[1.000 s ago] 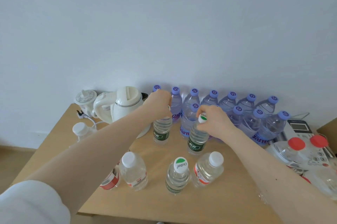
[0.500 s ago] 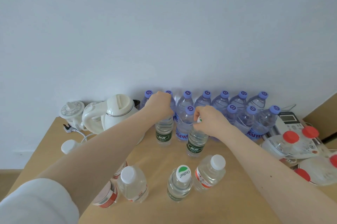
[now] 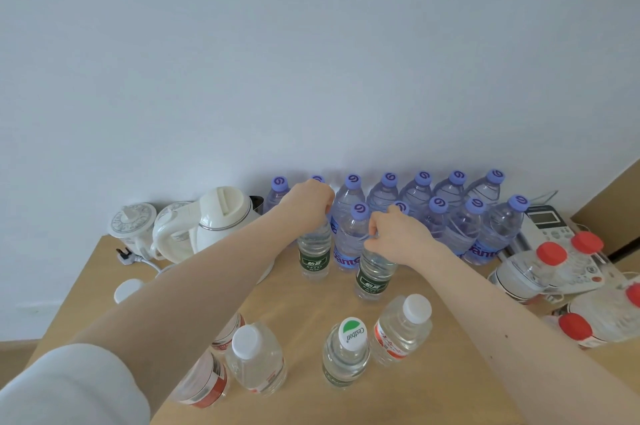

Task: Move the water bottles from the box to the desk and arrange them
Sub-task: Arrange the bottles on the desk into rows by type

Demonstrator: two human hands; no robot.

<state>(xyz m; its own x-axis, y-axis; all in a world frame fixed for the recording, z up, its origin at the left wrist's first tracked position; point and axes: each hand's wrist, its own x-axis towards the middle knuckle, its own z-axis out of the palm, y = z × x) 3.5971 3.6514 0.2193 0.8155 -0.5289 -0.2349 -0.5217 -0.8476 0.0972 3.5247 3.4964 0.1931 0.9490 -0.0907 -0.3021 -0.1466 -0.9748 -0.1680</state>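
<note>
On the desk [image 3: 304,307], the left hand [image 3: 308,198] grips the top of the left green-labelled bottle [image 3: 314,253], the right hand [image 3: 394,234] that of the right green-labelled bottle [image 3: 374,274]; both stand beneath the fists, purple-capped bottles [image 3: 417,192] just beyond.

Back edge blocked: 2 rows of purple-capped bottles [image 3: 450,217] packed close along the wall, no gap wide enough for fingers. Back left: kettle [image 3: 221,220]. Right edge: red-capped containers [image 3: 550,265]. 2 green-label bottles [image 3: 313,256] stand just before the purple rows, with a narrow gap between them. A bare tabletop [image 3: 304,300] strip runs between these and the front bottles [image 3: 346,352]. Front right patch also bare.
</note>
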